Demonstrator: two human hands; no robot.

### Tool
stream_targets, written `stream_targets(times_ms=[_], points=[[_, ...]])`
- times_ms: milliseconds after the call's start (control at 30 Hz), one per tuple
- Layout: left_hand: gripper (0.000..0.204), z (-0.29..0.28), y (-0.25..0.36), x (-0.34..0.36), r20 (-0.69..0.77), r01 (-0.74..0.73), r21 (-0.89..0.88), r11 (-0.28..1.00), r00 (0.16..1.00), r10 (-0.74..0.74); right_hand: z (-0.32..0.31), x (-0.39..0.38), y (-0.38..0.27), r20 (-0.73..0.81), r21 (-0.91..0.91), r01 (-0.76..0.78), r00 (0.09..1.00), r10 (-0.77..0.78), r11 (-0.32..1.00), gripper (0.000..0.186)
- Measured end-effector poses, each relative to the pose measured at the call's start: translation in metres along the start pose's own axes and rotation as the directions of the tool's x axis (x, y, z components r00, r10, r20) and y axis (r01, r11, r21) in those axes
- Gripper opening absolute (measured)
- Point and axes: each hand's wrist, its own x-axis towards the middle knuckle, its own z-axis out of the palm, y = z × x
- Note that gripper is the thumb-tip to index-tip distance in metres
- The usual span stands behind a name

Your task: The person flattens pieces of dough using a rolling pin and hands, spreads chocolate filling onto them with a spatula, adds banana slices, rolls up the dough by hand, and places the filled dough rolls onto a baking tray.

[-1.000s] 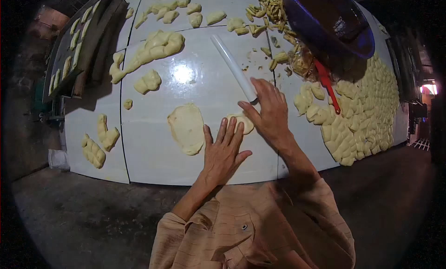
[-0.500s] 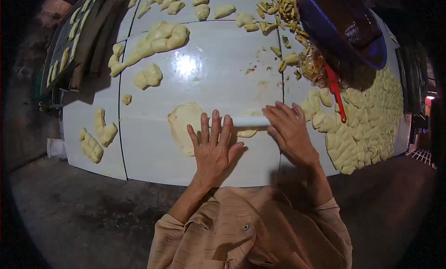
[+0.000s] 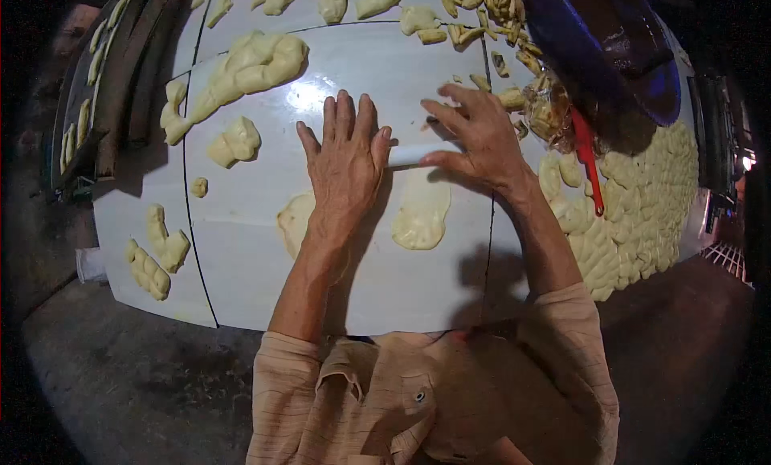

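Note:
A white rolling pin (image 3: 409, 154) lies crosswise on the table, its ends under my two hands. My left hand (image 3: 346, 168) rests palm down over its left end, fingers stretched out forward. Over the other end is my right hand (image 3: 482, 140), fingers spread and thumb lying along the pin. Neither hand wraps round it. Just on my side of the pin is a thin, flattened oval of pale dough (image 3: 422, 216). Another flattened dough piece (image 3: 295, 222) lies to the left, partly hidden by my left forearm.
Dough lumps (image 3: 250, 66) lie at the far left. Plump dough pieces (image 3: 642, 208) crowd the right side. A red-handled tool (image 3: 587, 161), a clear plastic bag (image 3: 550, 116), a large blue basin (image 3: 662, 87) and yellowish strips (image 3: 490, 3) are at the far right. Trays (image 3: 120, 79) stand at left.
Both hands and the rolling pin have moved forward, away from me. The dough oval that was partly under the pin now shows on my side of it. My forearms reach farther over the table.

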Motion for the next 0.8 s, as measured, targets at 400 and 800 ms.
stream_targets(times_ms=[400, 800], points=[[0.065, -0.032, 0.017, -0.067, 0.087, -0.25, -0.162, 0.955, 0.96, 0.266, -0.055, -0.059, -0.039, 0.414, 0.254, -0.077, 0.91, -0.036, 0.964, 0.047], [0.075, -0.029, 0.05, -0.18, 0.206, -0.146, -0.186, 0.972, 0.961, 0.184, -0.042, -0.171, -0.075, 0.286, -0.041, -0.028, 0.957, 0.038, 0.999, 0.057]])
